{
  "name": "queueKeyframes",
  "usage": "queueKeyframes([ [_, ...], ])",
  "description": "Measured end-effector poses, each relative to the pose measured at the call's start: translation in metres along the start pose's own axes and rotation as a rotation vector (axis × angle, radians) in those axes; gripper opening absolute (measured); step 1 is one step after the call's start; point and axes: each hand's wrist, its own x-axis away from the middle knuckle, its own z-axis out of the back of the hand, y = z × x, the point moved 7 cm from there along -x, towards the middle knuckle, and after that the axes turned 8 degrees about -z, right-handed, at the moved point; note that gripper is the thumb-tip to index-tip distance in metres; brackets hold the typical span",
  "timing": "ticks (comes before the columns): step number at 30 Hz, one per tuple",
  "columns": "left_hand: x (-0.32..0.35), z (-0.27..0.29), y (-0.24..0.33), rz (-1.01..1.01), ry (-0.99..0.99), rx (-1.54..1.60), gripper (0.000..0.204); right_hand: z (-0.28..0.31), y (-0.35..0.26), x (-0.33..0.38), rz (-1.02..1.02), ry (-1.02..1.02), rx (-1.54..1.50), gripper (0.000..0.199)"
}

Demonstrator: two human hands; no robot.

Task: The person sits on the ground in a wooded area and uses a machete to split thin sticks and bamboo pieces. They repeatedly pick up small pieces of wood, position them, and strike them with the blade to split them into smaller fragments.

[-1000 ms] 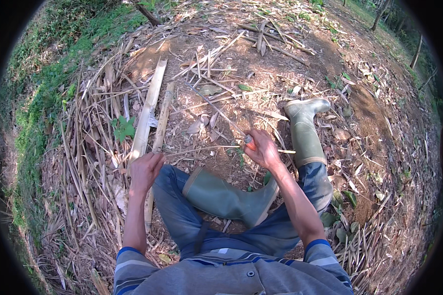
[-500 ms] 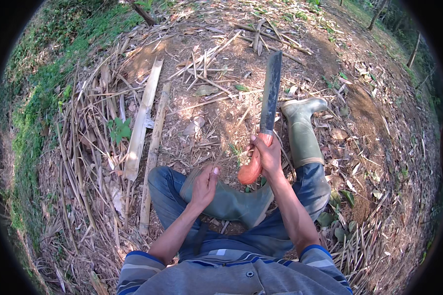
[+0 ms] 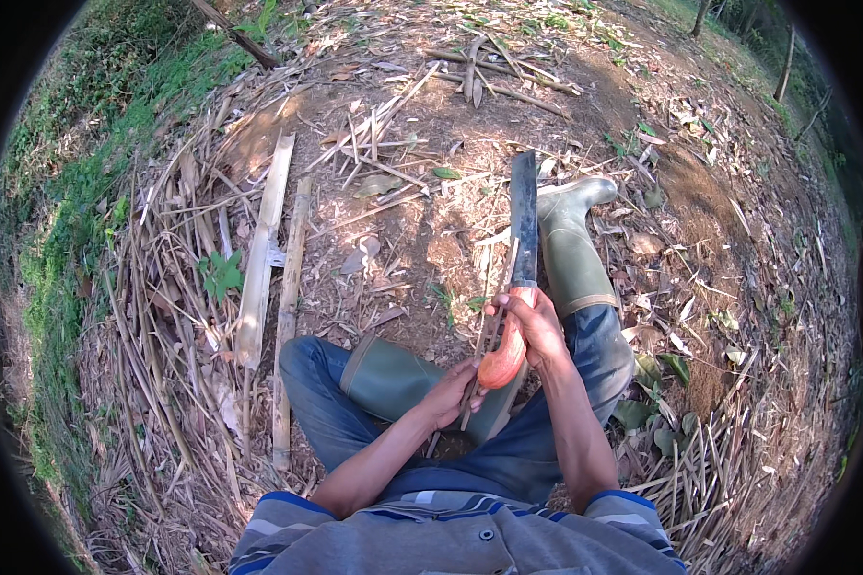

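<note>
A machete with a dark, straight blade (image 3: pixel 524 216) and a curved orange-red handle (image 3: pixel 504 362) is upright in front of me, blade pointing away. My right hand (image 3: pixel 539 331) is closed round the handle near the blade. Low beside the handle's rounded end, my left hand (image 3: pixel 451 391) is closed on a thin bamboo strip (image 3: pixel 495 326). That strip slants up alongside the handle and the lower blade, passing by my right fingertips; whether they pinch it too I cannot tell.
My green rubber boots (image 3: pixel 573 244) and bent, jean-clad legs frame the work. To the left lie a split bamboo piece (image 3: pixel 264 259), a bamboo pole (image 3: pixel 291 316) and a heap of dry stalks (image 3: pixel 149 326). More sticks (image 3: pixel 508 81) lie ahead on leaf-littered ground.
The machete has come down and nearer to me in my right hand. My left hand has moved right with the thin strip, which now lies close alongside the handle.
</note>
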Motion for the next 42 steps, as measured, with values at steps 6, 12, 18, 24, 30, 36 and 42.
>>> queueKeyframes([
  [6, 0.005, 0.066, 0.079, -0.349, 0.389, -0.765, 0.024, 0.031, -0.008, 0.013, 0.013, 0.103, 0.598, 0.031],
  [12, 0.039, 0.107, 0.179, -0.524, 0.717, -1.268, 0.019, 0.004, -0.063, 0.08, 0.36, 0.239, 1.623, 0.035],
  [18, 0.057, 0.084, 0.192, -0.656, 0.869, -1.621, 0.018, -0.004, -0.066, 0.082, 0.6, 0.127, 1.95, 0.028],
  [24, 0.059, 0.057, 0.181, -0.491, 0.786, -1.777, 0.022, -0.027, -0.063, 0.07, 0.698, 0.099, 2.205, 0.026],
  [30, 0.061, 0.046, 0.16, -0.458, 0.601, -1.788, 0.029, -0.037, -0.037, 0.042, 0.751, 0.012, 2.272, 0.027],
  [36, 0.111, 0.09, 0.169, -0.355, 0.711, -1.817, 0.028, 0.037, -0.067, -0.02, 0.335, 0.305, 2.249, 0.022],
  [42, 0.117, 0.14, 0.25, -0.407, 0.905, -1.846, 0.032, 0.045, -0.122, 0.043, 0.063, 0.318, 1.617, 0.037],
])
